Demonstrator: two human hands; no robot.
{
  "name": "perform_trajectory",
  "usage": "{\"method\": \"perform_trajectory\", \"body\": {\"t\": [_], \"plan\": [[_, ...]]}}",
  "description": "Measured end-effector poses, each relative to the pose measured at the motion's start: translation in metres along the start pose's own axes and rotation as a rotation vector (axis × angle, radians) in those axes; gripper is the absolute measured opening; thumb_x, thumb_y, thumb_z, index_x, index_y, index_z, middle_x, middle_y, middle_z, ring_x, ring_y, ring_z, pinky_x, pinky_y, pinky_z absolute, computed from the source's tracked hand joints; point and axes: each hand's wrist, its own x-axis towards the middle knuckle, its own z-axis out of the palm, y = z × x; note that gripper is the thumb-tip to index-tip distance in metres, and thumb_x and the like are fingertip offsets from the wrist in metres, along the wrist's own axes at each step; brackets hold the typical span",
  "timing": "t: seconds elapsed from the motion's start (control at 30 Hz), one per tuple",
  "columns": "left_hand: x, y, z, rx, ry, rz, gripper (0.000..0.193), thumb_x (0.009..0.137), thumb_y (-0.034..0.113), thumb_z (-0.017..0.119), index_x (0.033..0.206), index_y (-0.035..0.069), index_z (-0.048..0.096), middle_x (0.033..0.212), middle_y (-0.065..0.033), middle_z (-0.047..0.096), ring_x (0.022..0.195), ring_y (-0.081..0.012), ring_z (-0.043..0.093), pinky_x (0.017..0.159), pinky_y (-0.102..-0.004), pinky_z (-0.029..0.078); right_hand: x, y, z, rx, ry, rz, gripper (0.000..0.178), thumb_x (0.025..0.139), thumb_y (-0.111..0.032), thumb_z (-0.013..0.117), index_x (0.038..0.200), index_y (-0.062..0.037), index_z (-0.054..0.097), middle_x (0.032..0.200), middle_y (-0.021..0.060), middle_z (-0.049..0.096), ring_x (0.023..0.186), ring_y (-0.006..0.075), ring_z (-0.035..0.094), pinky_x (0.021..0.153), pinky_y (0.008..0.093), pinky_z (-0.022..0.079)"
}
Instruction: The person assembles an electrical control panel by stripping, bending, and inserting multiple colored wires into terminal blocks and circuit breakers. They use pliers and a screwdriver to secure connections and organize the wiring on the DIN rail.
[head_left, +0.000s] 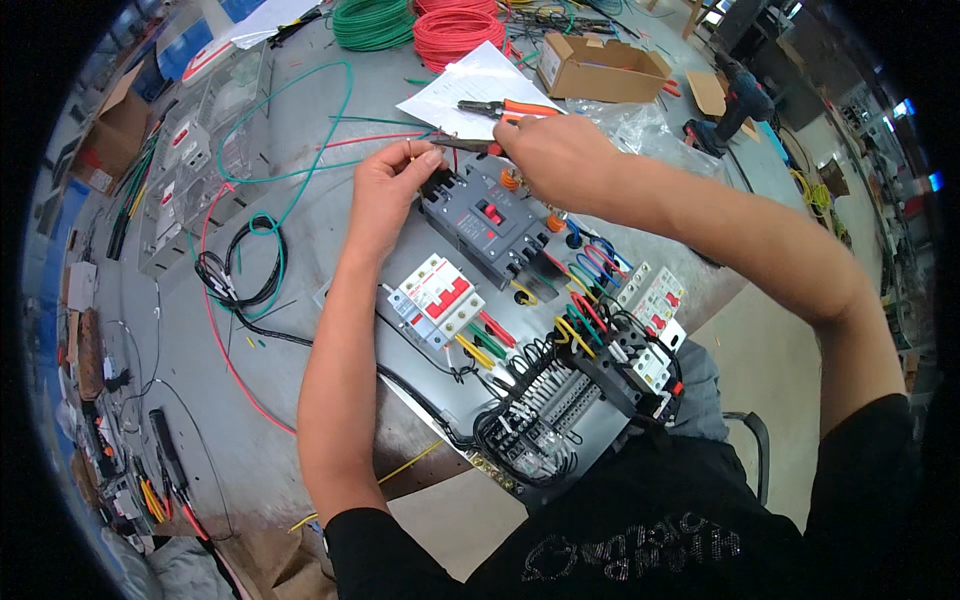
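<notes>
My left hand (383, 188) is closed in a pinch at the top left corner of a dark grey breaker (485, 220) with a red toggle. A thin wire seems to be between thumb and forefinger; its end is too small to make out. My right hand (560, 158) grips a pair of pliers (462, 147), whose dark jaws point left and reach close to the left fingertips. The breaker sits on a metal mounting plate (425, 380). Just beyond the pliers, wire strippers (510, 108) with orange handles lie on white paper (468, 85).
A smaller white breaker (437, 302) with red levers, a terminal block (545, 400) and bundled wires fill the near plate. Green (372, 22) and red wire coils (455, 38), a cardboard box (603, 68) and a cordless drill (735, 108) stand at the back. Clear plastic covers (200, 150) lie left.
</notes>
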Motion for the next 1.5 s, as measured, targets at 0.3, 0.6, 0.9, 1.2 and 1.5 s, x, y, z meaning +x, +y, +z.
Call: {"method": "perform_trajectory", "body": {"t": [0.3, 0.6, 0.9, 1.2, 1.5], "plan": [[0.001, -0.004, -0.008, -0.168, -0.108, 0.022, 0.042, 0.101, 0.017, 0.070, 0.137, -0.003, 0.065, 0.111, -0.0068, 0.074, 0.108, -0.0139, 0.066, 0.100, -0.0302, 0.048, -0.004, 0.032, -0.020, 1.562, -0.650, 0.293, 0.037, 0.108, -0.033, 0.060, 0.116, 0.0021, 0.066, 0.095, 0.0135, 0.075, 0.080, 0.0227, 0.078, 0.067, 0.0375, 0.065], [-0.002, -0.001, -0.009, -0.250, -0.161, 0.009, 0.038, 0.101, 0.015, 0.069, 0.134, -0.003, 0.065, 0.109, -0.0064, 0.074, 0.104, -0.0129, 0.067, 0.100, -0.0295, 0.049, 0.009, 0.045, 0.016, 1.938, -0.897, 0.121, 0.045, 0.112, -0.034, 0.052, 0.126, 0.0066, 0.063, 0.097, 0.0186, 0.075, 0.085, 0.0294, 0.079, 0.073, 0.0408, 0.068], [-0.003, -0.001, -0.010, -0.254, -0.165, -0.009, 0.036, 0.101, 0.017, 0.068, 0.132, -0.001, 0.066, 0.107, -0.0052, 0.071, 0.106, -0.0140, 0.063, 0.102, -0.0309, 0.044, 0.012, 0.047, 0.024, 2.021, -0.936, 0.062, 0.045, 0.112, -0.032, 0.049, 0.128, 0.0075, 0.062, 0.097, 0.0194, 0.076, 0.082, 0.0305, 0.079, 0.068, 0.0401, 0.068], [-0.001, -0.005, -0.013, -0.307, -0.196, 0.032, 0.036, 0.100, 0.013, 0.070, 0.133, -0.002, 0.066, 0.108, -0.0083, 0.074, 0.104, -0.0160, 0.067, 0.099, -0.0315, 0.049, 0.010, 0.046, 0.033, 2.059, -0.981, 0.065, 0.046, 0.113, -0.033, 0.048, 0.130, 0.0072, 0.061, 0.094, 0.0191, 0.076, 0.080, 0.0299, 0.079, 0.065, 0.0395, 0.068], [-0.001, -0.005, -0.016, -0.295, -0.218, 0.035, 0.035, 0.100, 0.013, 0.070, 0.133, -0.001, 0.067, 0.106, -0.0076, 0.072, 0.102, -0.0157, 0.066, 0.098, -0.0312, 0.049, 0.010, 0.043, 0.041, 2.183, -0.984, -0.005, 0.049, 0.114, -0.036, 0.046, 0.135, 0.0069, 0.058, 0.093, 0.0186, 0.074, 0.070, 0.0268, 0.076, 0.055, 0.0369, 0.063]]}}
